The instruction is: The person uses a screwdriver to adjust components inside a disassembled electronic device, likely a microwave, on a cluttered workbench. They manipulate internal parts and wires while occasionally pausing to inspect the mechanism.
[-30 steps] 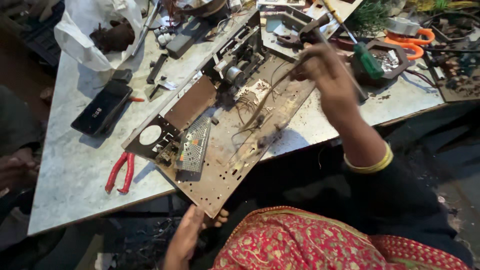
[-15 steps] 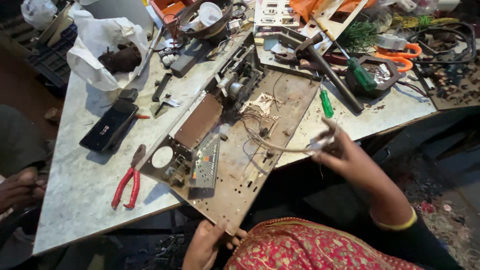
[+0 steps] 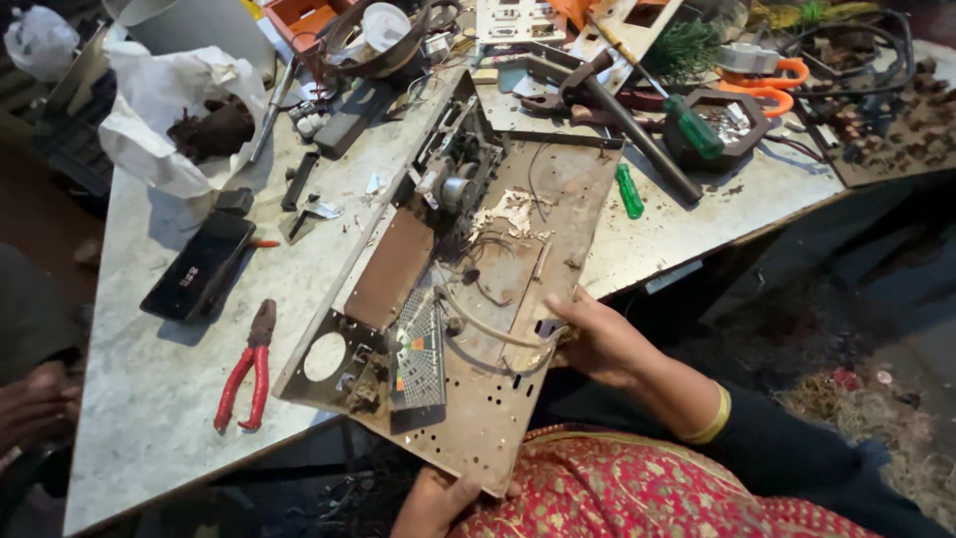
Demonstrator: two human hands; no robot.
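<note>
A rusty metal chassis (image 3: 498, 249) of an old electronic device lies slantwise on the marble table (image 3: 149, 399), its near corner hanging over the edge. My left hand (image 3: 433, 503) grips that near corner from below. My right hand (image 3: 597, 339) rests at the chassis's right edge, with its thumb and fingers closed on the end of a cream wire (image 3: 488, 327) that curves across the plate. A small tuning dial panel (image 3: 418, 349) sits on the chassis near my hands.
Red-handled pliers (image 3: 244, 369) and a black flat device (image 3: 197, 266) lie to the left. A small green screwdriver (image 3: 627, 191) lies right of the chassis, with a larger one (image 3: 687, 125) and orange scissors (image 3: 767, 75) beyond. A white bag (image 3: 164, 100) is at the back left. Another person's hand (image 3: 35, 403) is at the left edge.
My right hand has come down from above the far right of the table to the chassis's near right edge, bringing the cream wire with it. My left hand stays at the near corner.
</note>
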